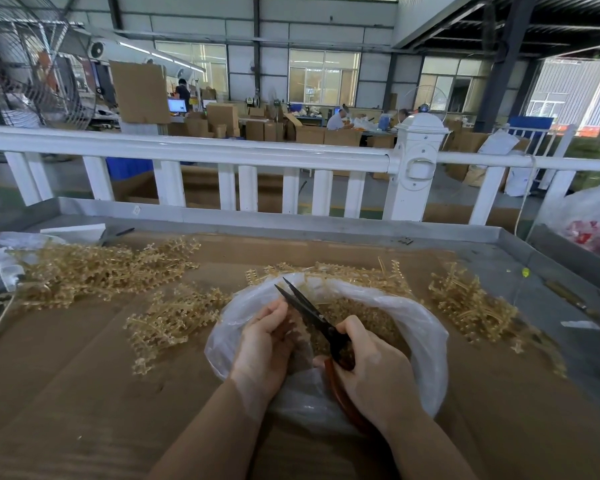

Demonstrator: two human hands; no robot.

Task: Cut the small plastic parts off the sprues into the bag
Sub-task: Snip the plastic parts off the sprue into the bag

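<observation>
Translucent plastic forms the bag [426, 341], which sits open-mouthed on the cardboard-covered table [66, 393] directly in front of the person. Loose amber cut parts [371, 318] lie heaped inside it.

Head view: the left hand [265, 344] is over the bag's near-left rim, fingers curled around a small amber sprue piece [297, 329] held above the bag opening; the piece is partly hidden and blurred. The right hand [371, 368] grips the reddish handles of the scissors [312, 313], fingers clenched around them. The dark blades point up and away to the left, slightly parted at the tips, beside the left fingertips.

Uncut amber sprues [94, 271] lie piled on the table's left side, with a smaller cluster [174, 317] just left of the bag. More sprues [471, 303] lie behind and to the right of the bag. A white railing [222, 150] runs beyond the table's far edge.
</observation>
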